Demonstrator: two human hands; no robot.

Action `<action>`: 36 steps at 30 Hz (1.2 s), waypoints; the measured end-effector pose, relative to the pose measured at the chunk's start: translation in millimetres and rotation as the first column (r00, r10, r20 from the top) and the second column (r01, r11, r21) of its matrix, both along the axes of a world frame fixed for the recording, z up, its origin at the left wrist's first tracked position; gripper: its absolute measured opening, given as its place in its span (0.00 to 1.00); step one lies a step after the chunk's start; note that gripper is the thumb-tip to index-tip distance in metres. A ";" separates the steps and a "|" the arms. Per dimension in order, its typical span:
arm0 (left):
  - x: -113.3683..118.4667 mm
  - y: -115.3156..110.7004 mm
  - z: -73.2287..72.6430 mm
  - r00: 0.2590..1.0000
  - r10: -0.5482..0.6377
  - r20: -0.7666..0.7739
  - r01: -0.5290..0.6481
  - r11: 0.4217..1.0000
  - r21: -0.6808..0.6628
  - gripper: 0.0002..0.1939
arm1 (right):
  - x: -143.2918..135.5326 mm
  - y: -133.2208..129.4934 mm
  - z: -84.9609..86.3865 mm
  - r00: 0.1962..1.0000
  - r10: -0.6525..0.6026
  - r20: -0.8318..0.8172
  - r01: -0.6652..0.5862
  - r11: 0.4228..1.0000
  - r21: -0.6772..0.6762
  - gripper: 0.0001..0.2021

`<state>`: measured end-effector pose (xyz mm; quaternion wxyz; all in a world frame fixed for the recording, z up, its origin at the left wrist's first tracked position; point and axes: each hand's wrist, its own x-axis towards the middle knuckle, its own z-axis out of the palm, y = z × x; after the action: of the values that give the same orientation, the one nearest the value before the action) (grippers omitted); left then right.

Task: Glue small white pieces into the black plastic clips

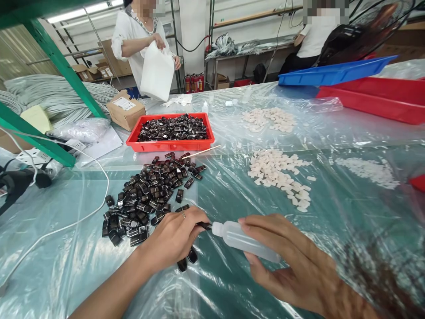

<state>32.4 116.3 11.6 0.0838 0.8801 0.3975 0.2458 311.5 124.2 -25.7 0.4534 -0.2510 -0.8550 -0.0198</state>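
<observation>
Pinches a small black piece (204, 225) between thumb and fingers of the left hand (177, 235), above the near part of the plastic-covered table (219, 292), right by the capped end of a translucent bottle (247, 243); cannot tell whether touching it. Grasps the bottle with the right hand (299, 261), with the thumb beneath and the fingers along the top, tilted close to level with its cap toward the left hand. Has two more black pieces (191, 254) just below the left hand, and to its left and beyond it a loose heap (149, 190) of similar glossy black pieces. Has behind the heap a red tray (171, 145) filled with more of them, and near its front edge a thin stick (202, 151). Shows to the right of the heap, well apart from it, a pile of pale pieces (275, 166), a farther pale pile (268, 118) and a whiter scatter (368, 172). Has a cardboard box (125, 110) beside the red tray, a blue tray (335, 73) at far right, and across the table a person (131, 48) holding a white jug (157, 73).
</observation>
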 end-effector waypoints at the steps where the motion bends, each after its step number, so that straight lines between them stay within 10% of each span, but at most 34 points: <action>1: 0.4 -0.2 0.5 1.000 0.006 -0.007 -0.006 1.000 0.007 0.07 | 0.5 -0.2 0.3 1.000 0.001 0.013 -0.001 1.000 0.005 0.27; 10: 2.1 -0.6 3.4 0.999 0.040 -0.037 -0.038 0.998 0.047 0.07 | 4.7 -3.3 -2.7 0.989 -0.020 0.147 0.009 0.997 0.073 0.34; 16: 0.7 -1.2 1.4 0.995 0.078 -0.067 -0.072 0.993 0.092 0.08 | 10.3 4.6 -6.3 0.986 0.063 -0.154 -0.094 0.974 -0.204 0.41; 21: -8.0 2.3 -12.3 0.995 0.096 -0.021 -0.095 0.995 0.043 0.08 | 6.2 37.7 -22.2 0.867 -0.095 -0.489 -0.254 0.760 -0.598 0.12; 25: -13.0 7.6 -21.9 0.991 0.123 0.047 -0.126 0.989 0.077 0.09 | -6.2 66.8 -46.6 0.867 -0.155 -0.473 -0.292 0.611 -0.736 0.22; 36: -16.3 11.4 -21.8 0.987 0.140 0.083 -0.145 0.988 0.057 0.10 | 4.3 62.1 -23.1 0.999 -0.030 -0.033 0.001 0.758 -0.653 0.21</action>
<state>16.1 127.7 -10.3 0.0539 0.8411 0.4481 0.2981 315.8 186.3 -48.8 0.3550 -0.4006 -0.7968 0.2803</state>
